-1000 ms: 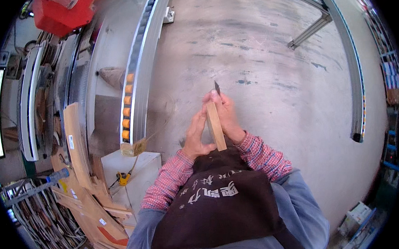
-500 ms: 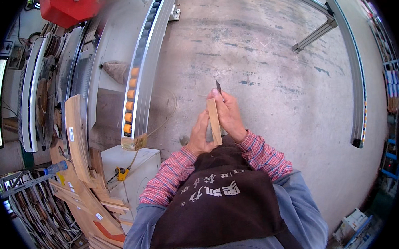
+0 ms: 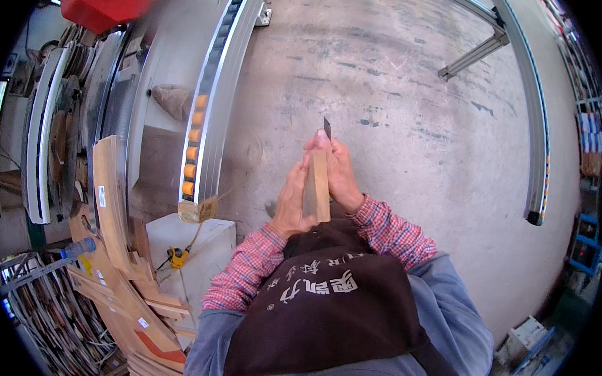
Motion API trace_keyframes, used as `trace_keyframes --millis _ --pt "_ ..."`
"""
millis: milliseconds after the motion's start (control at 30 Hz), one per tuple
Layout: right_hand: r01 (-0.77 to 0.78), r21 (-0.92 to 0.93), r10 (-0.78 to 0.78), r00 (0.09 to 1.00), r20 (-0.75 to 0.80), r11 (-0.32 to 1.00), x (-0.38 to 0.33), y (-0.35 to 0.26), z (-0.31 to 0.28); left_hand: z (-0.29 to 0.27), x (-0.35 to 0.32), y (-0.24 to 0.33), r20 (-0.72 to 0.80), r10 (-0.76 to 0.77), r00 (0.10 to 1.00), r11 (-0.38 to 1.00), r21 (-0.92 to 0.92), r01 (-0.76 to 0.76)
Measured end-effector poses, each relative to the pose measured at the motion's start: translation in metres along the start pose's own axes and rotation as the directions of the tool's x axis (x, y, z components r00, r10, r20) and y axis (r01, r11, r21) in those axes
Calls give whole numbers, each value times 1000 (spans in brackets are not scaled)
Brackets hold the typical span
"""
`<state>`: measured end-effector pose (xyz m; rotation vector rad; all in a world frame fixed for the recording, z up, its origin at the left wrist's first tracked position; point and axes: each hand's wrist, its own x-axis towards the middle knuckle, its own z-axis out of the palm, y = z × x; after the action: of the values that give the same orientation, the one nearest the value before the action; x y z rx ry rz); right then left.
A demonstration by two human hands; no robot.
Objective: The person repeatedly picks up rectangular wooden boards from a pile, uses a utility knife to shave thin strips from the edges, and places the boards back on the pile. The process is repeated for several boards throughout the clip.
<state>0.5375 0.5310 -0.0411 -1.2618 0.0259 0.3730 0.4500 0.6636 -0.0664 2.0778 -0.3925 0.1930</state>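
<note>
Two hands: both are closing around one narrow wooden stick point(image 3: 316, 185), held upright in front of the chest, above a concrete floor point(image 3: 412, 92).
Stick position: it is running from the dark apron point(image 3: 323, 303) up between the palms, with a small dark pointed tip point(image 3: 326, 127) showing just past the fingertips.
Left hand point(image 3: 291, 202): its fingers are curling together against the left side of the stick, low down and near the apron.
Right hand point(image 3: 339, 169): its fingers are wrapping tight around the upper part of the stick, with a fingertip pressing right below the dark tip.
Grip state: neither hand is showing any gap; both are clamping on the wood. What the tip is made of is too small to tell.
Risk, fingertip: the topmost finger is sitting touching the pointed end, so a slip along the stick would likely be driving skin onto the point.
Risk, drop: nothing is supporting the stick from below, so a loosening grip would probably be sending it down to the floor.
Risk, body: the lower end is resting close to the apron, so a hard push downward could be jabbing it into the torso.
Surroundings: a curved metal rail with orange rollers point(image 3: 207, 117) is lying well to the left, and bent wooden pieces point(image 3: 112, 206) are leaning beside a white box point(image 3: 197, 251).
</note>
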Motion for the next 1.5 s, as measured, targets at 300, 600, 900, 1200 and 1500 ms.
trace_keyframes --millis 300,600,900,1200,1500 --pt "17 24 -16 999 -32 1000 1 -12 33 -28 -10 -19 -50 -28 998 988 -156 20" --pt "90 -38 -86 991 102 995 6 -45 49 -33 -40 -1 -34 -385 922 839 -429 334" --pt "64 -54 -53 982 183 996 13 -60 57 -40 -54 -25 -15 -391 920 850 -390 355" --pt "-79 -10 79 965 252 997 21 -66 44 -65 -29 -2 -65 -362 930 910 -241 337" --pt "-97 17 85 932 353 995 6 -62 45 -113 -27 41 74 -385 920 918 -72 390"
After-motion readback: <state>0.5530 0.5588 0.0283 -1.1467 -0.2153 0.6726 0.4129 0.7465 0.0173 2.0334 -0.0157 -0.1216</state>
